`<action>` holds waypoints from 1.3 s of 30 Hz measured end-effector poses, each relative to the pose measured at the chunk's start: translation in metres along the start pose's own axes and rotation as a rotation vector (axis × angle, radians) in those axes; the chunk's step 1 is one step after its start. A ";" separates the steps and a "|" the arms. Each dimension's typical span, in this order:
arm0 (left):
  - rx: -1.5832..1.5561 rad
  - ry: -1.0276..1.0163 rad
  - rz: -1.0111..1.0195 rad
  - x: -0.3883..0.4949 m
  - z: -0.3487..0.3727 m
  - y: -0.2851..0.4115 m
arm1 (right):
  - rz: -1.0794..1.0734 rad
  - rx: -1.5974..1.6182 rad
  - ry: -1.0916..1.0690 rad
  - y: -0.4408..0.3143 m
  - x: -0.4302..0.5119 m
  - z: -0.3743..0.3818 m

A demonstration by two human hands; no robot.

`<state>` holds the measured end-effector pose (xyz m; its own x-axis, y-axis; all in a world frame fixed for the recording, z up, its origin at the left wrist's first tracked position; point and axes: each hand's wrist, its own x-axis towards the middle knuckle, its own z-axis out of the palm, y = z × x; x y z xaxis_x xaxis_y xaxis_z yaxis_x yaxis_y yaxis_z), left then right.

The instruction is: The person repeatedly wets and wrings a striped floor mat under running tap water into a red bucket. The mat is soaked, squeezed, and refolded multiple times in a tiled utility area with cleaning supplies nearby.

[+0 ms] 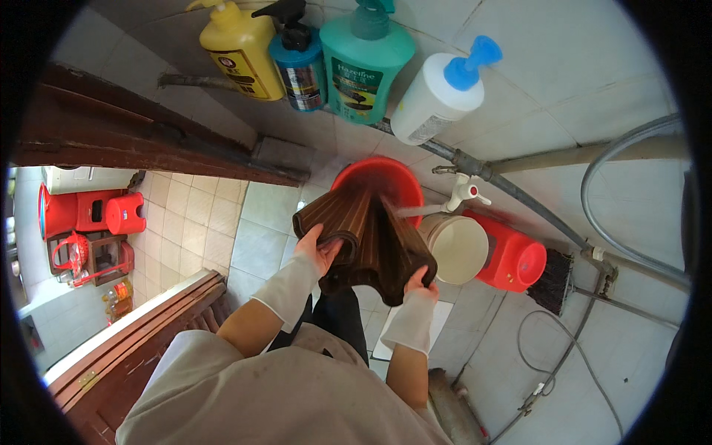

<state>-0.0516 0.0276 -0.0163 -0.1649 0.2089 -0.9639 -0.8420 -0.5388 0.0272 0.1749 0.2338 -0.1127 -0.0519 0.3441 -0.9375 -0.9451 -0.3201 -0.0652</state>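
A brown pleated, fan-shaped thing, perhaps a folded sheet or lampshade (364, 239), spreads between my hands. Its narrow end reaches over a red plastic basin (409, 178). My left hand (318, 250) grips its curled left edge, and my right hand (421, 281) grips the lower right edge. Pale cuffs cover both wrists. Water runs from the white spout of a plastic tap (464, 193) towards the thing's right side and the basin. Just right of the basin stands a cream bucket (459, 248). The inside of the red basin is partly hidden.
Pump bottles, including a green one (364, 67) and a white one (436, 100), stand above the wall pipe (517, 194). Right of the bucket are a red plastic container (503, 253) and a dark brush head (550, 281). A wooden door (144, 345) stands at left, near red stools (125, 214).
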 end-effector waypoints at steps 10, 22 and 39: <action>0.550 -0.003 0.569 -0.037 0.010 -0.010 | 0.031 -0.254 -0.156 0.102 -0.070 0.100; 1.581 -0.325 0.614 -0.048 0.119 -0.062 | 0.116 -0.572 -0.210 0.107 -0.090 0.098; 1.712 -0.231 0.506 -0.020 0.196 -0.073 | -0.633 -1.476 -0.230 0.110 -0.079 0.104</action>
<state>-0.0879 0.2225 0.0534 -0.4826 0.4875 -0.7276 -0.2085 0.7429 0.6360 0.0418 0.2635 -0.0102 0.0319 0.8176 -0.5749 0.2758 -0.5601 -0.7812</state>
